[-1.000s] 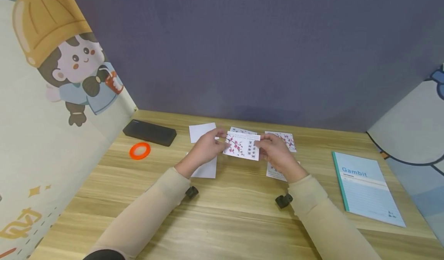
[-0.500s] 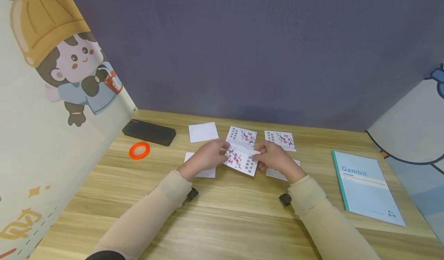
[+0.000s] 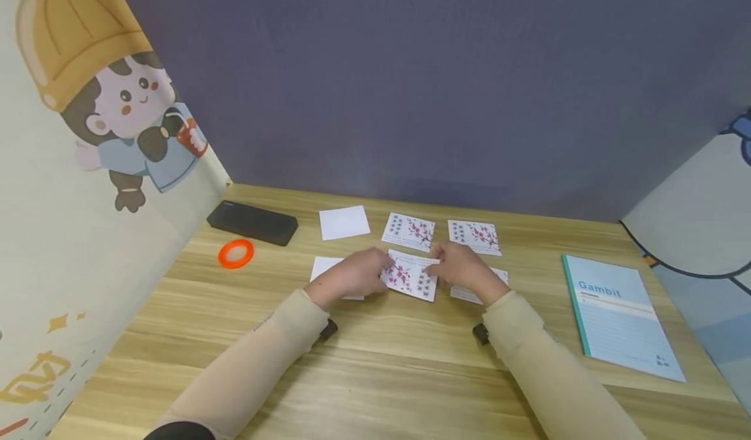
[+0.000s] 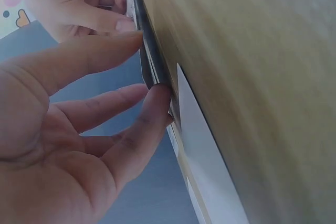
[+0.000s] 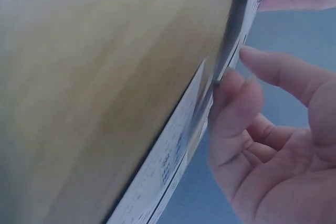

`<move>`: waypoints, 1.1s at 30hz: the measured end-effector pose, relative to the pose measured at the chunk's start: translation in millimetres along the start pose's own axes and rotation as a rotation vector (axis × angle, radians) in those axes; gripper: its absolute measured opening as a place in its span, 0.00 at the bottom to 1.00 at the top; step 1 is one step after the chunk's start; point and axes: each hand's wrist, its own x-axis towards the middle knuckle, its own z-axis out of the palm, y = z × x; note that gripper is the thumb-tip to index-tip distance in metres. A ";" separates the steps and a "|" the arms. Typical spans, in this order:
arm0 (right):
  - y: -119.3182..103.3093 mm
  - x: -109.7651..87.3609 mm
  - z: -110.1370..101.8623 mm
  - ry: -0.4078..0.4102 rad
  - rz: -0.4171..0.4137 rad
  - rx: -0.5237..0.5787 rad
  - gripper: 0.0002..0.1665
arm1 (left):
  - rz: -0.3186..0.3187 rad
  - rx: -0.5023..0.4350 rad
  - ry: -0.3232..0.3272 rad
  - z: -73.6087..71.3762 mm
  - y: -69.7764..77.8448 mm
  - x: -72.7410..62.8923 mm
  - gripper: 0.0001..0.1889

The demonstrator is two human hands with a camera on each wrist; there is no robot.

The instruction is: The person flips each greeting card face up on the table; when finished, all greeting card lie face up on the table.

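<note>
A white card printed with pink blossom branches and dark characters lies low over the middle of the table, its print turned the other way round from the card behind it. My left hand pinches its left edge, thumb above and fingers at the underside in the left wrist view. On the right edge, my right hand pinches it between thumb and fingers. Directly behind is a similar blossom card. Another blossom card lies at back right, and a further card is partly hidden by my right hand.
Two blank white cards lie left: a back one and a front one partly under my left hand. Farther left are a black case and an orange ring. A Gambit notebook lies right. A dark partition stands behind.
Both hands have lowered the blossom card and brought it nearer the person, to just in front of the back middle card, which is now uncovered. The other cards have not moved.
</note>
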 end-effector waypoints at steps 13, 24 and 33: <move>-6.3 12.4 -3.2 -0.033 0.018 -0.042 0.23 | 0.007 0.076 -0.012 3.0 9.8 -5.4 0.17; -9.7 14.5 -4.8 -0.064 0.024 -0.020 0.28 | 0.003 0.132 -0.009 5.0 10.5 -8.3 0.20; -11.8 14.0 -1.5 -0.030 0.007 -0.034 0.25 | 0.016 0.072 0.019 1.8 5.9 -7.3 0.14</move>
